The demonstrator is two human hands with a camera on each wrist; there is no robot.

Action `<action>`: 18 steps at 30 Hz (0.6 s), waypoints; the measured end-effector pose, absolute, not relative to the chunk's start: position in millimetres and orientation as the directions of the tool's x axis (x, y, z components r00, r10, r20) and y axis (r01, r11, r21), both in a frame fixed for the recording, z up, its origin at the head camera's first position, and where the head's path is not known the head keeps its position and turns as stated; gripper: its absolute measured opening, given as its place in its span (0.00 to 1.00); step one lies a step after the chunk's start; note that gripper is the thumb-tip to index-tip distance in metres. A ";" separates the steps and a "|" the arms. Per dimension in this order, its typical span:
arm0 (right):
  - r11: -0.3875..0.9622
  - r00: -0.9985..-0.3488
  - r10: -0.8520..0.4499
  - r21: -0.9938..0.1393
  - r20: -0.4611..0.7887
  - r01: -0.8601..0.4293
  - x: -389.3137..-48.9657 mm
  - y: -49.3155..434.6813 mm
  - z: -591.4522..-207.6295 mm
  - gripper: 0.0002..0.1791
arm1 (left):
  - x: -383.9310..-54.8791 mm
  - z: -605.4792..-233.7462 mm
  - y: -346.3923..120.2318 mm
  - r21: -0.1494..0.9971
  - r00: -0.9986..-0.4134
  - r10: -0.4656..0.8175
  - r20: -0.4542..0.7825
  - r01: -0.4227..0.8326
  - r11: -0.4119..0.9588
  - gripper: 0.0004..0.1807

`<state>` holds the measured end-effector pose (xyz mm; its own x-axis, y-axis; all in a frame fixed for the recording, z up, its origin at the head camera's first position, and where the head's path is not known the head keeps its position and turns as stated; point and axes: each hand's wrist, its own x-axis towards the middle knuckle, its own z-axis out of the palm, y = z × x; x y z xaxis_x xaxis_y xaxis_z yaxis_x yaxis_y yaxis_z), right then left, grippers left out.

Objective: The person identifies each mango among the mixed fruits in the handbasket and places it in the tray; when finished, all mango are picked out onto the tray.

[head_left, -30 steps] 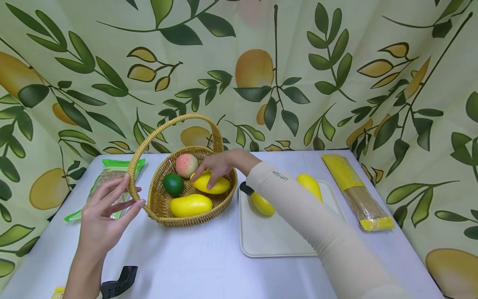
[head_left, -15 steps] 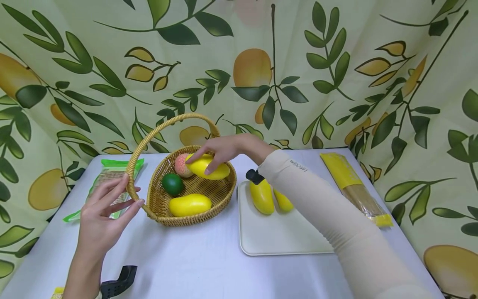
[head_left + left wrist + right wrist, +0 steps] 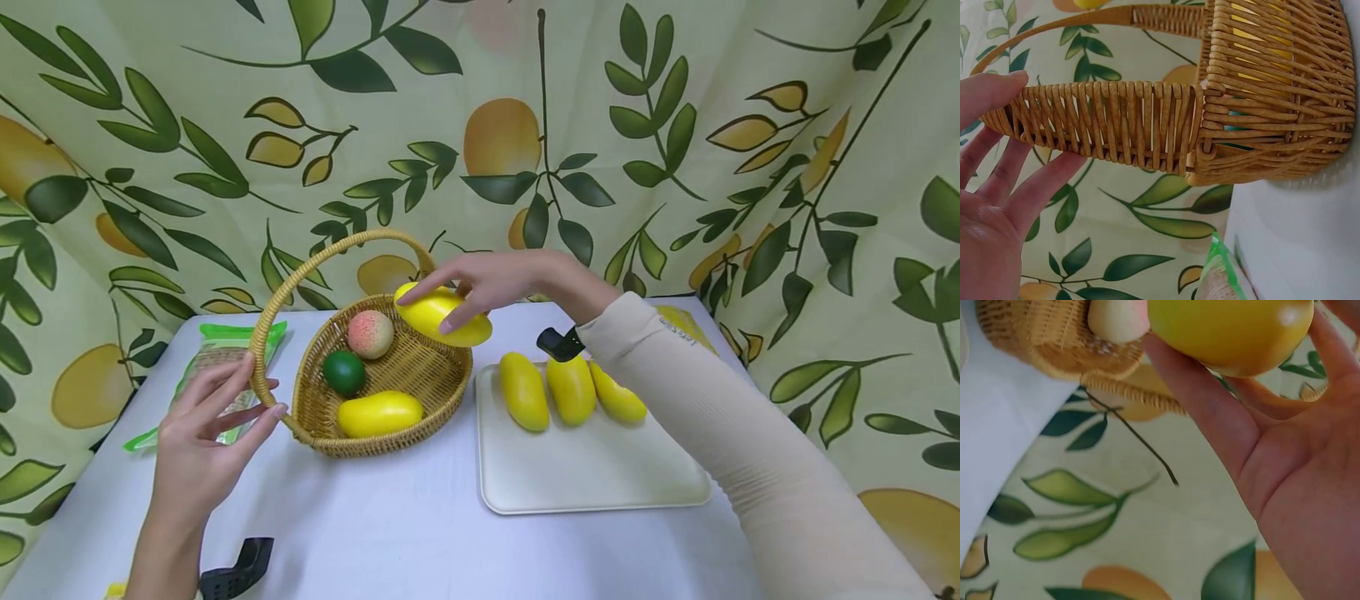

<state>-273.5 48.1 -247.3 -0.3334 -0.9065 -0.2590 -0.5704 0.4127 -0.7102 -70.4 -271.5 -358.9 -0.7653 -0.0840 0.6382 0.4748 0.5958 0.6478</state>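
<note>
In the head view my right hand [image 3: 498, 287] grips a yellow mango [image 3: 444, 317] above the right rim of the wicker basket [image 3: 420, 437]. The right wrist view shows that mango [image 3: 1229, 334] between thumb and fingers. My left hand [image 3: 213, 425] pinches the lower left part of the basket's handle [image 3: 258, 350]. In the left wrist view the thumb lies on one side of the handle [image 3: 1110, 119] and the fingers on the other. Inside the basket lie a pink peach [image 3: 371, 334], a dark green round fruit [image 3: 344, 372] and another mango [image 3: 380, 414].
On the right, a pale tray [image 3: 592, 475] bears three mangoes [image 3: 572, 392] side by side. A yellow packet [image 3: 686, 325] lies behind the right sleeve, mostly hidden. Left of the basket is a green-edged packet [image 3: 217, 358]. A leaf-patterned curtain [image 3: 502, 167] stands behind the white table.
My right hand has lifted the mango from the basket floor and carried it up and to the right. The left hand keeps its hold on the handle. The tray's mangoes have come into fuller view.
</note>
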 end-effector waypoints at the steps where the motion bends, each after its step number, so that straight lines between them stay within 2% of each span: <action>1: 0.415 -0.339 -0.905 -0.715 -0.258 -0.562 -272.7 53.2 -244.5 0.32 | -70.3 -358.7 -271.6 0.649 -0.767 -0.087 0.636 0.471 0.597 0.44; 6: 0.416 -0.373 -0.897 -0.738 -0.237 -0.532 -269.7 78.7 -235.4 0.35 | -70.7 -357.7 -272.3 0.650 -0.769 -0.081 0.634 0.473 0.594 0.44; 18: 0.495 -0.544 -0.822 -0.687 -0.170 -0.533 -267.5 137.0 -231.8 0.39 | -70.0 -357.5 -269.7 0.648 -0.758 -0.080 0.647 0.492 0.582 0.42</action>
<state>-267.5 137.0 -231.8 -0.5441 -0.8217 -0.1697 -0.5328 0.4946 -0.6866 -70.0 -269.7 -357.5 -0.7583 -0.0797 0.6471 0.4917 0.5818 0.6479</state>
